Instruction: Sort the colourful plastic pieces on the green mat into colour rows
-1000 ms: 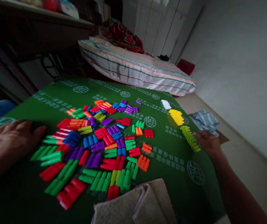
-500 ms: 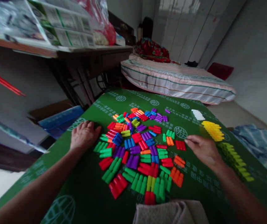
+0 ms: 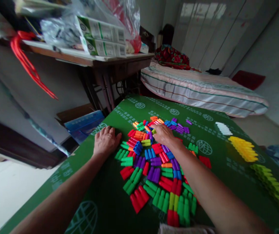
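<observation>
My left hand lies flat on the green table top, fingers loosely spread, left of the loose plastic building blocks. Across the pile stretches my right arm, with my right hand at its far part. Its fingers are closed on a yellow-green block, mostly covered by the hand. Around it are red, orange, purple and blue pieces, among them another yellow-green block and a blue block. Nearer me lie green blocks and a red block. My right forearm hides part of the pile's right side.
On the table's right side stand sorted rows: white blocks, yellow blocks and yellow-green blocks. Beyond the green table are a bed and a desk with boxes and bags. Grey-brown cloth shows at the near edge.
My right hand has moved left from the red block at the pile's right edge into its far part. My left hand stays on the table. The view has turned slightly left.
</observation>
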Demonstrator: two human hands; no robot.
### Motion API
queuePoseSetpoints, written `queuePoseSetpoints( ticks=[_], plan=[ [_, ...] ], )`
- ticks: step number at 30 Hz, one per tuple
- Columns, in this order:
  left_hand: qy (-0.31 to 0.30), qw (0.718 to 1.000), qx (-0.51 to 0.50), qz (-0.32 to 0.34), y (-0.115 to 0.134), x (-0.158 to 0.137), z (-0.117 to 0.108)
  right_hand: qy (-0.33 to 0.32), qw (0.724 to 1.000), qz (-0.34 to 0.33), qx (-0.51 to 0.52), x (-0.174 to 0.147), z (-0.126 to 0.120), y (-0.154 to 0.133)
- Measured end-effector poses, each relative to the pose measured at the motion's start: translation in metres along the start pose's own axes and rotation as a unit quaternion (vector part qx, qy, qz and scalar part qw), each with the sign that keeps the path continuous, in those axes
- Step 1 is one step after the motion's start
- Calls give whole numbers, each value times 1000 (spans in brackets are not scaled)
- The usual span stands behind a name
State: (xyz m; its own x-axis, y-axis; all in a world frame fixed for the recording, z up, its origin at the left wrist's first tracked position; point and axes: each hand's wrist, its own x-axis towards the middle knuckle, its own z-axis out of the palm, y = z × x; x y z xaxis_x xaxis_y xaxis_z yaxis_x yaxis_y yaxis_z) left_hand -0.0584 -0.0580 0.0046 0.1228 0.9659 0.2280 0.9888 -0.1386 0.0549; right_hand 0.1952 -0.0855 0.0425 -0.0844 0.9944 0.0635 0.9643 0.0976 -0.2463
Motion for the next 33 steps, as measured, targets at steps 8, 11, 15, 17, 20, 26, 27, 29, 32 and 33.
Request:
queuePoseSetpoints(
  ticks=[8,11,15,17,20,26,27,29,32,33],
  plan=[
    [-4,1000,-2,-2,2,-2,-3,59,997,33,36,-8,8,26],
    [-9,1000,-3,-2,4,-2,-6,142,977,50,151,-29,3,55],
    [-12,1000,-5,2,5,-1,-8,213,938,105,252,-79,-7,97],
    [-15,1000,-5,5,4,1,-8,256,920,157,253,-111,-9,116],
    [-17,1000,-6,9,3,2,-7,311,899,225,212,-162,-4,142],
    [-27,999,-12,13,4,5,-10,272,919,275,73,-244,18,172],
    [-28,999,-12,11,5,5,-10,263,923,276,54,-252,20,173],
    [-31,999,-11,10,6,5,-11,251,928,274,30,-262,20,172],
    [-36,999,-6,8,7,5,-12,239,934,265,15,-266,14,167],
    [-37,999,-4,6,7,4,-12,236,936,262,14,-265,12,166]
  ],
)
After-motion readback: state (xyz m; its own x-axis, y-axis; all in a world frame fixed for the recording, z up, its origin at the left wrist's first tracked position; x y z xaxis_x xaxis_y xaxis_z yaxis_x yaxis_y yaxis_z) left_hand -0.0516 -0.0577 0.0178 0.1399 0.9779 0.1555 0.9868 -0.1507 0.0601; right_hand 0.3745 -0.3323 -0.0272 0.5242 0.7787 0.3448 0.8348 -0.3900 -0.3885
